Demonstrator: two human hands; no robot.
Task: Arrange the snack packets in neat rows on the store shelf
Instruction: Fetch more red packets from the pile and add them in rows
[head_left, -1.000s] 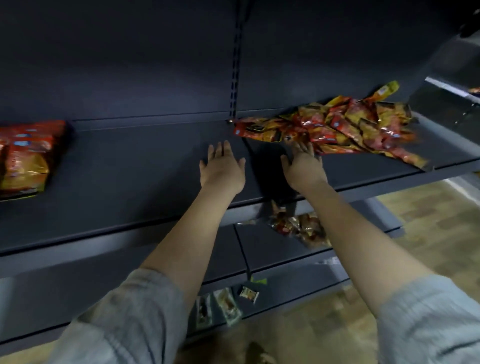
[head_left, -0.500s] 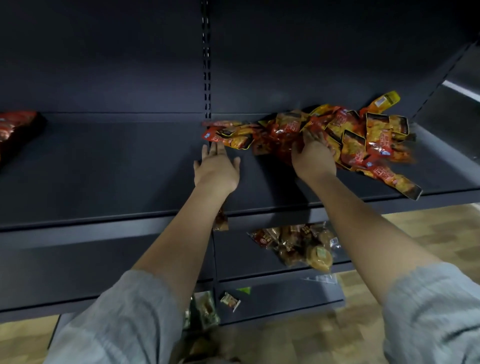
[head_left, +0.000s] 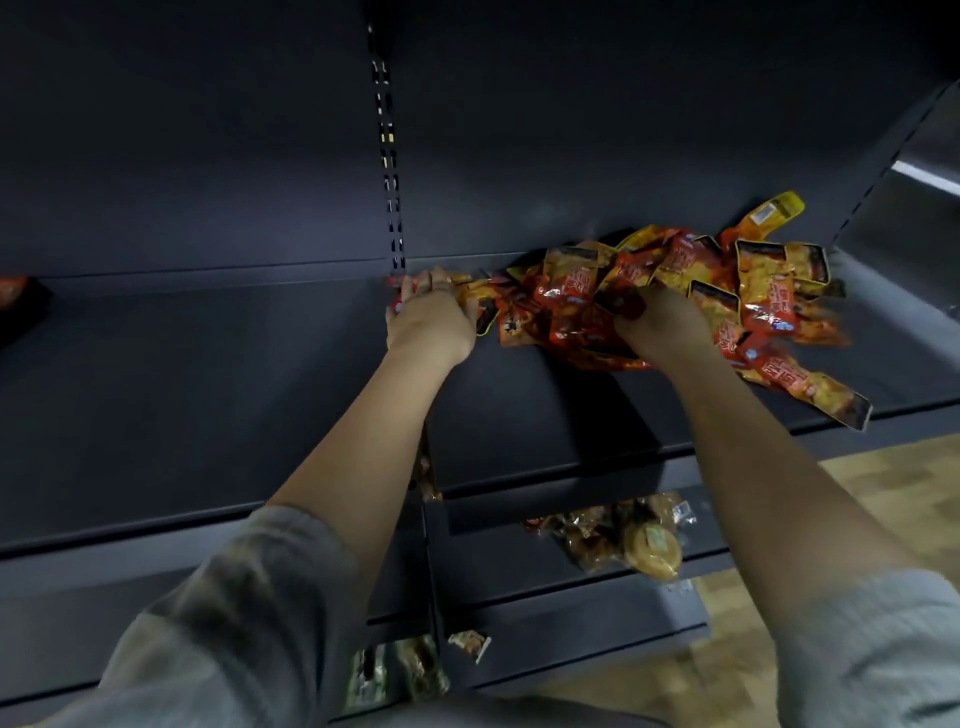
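A jumbled heap of red and yellow snack packets (head_left: 691, 291) lies at the back right of the dark shelf (head_left: 208, 395). My left hand (head_left: 431, 322) is at the heap's left end, fingers curled over the leftmost packets by the slotted upright. My right hand (head_left: 662, 325) is pushed into the middle of the heap, fingers closed on packets and partly hidden by them. One packet (head_left: 815, 395) pokes past the shelf's front edge at the right.
A red packet (head_left: 13, 291) shows at the far left of the same shelf. Lower shelves hold clear-wrapped snacks (head_left: 631, 535) and a few small packets (head_left: 415, 665). Wooden floor (head_left: 893, 493) lies to the right.
Both hands went from flat on the shelf into the heap and closed on packets. The view shifted right, so the left red packets slid nearly out of sight.
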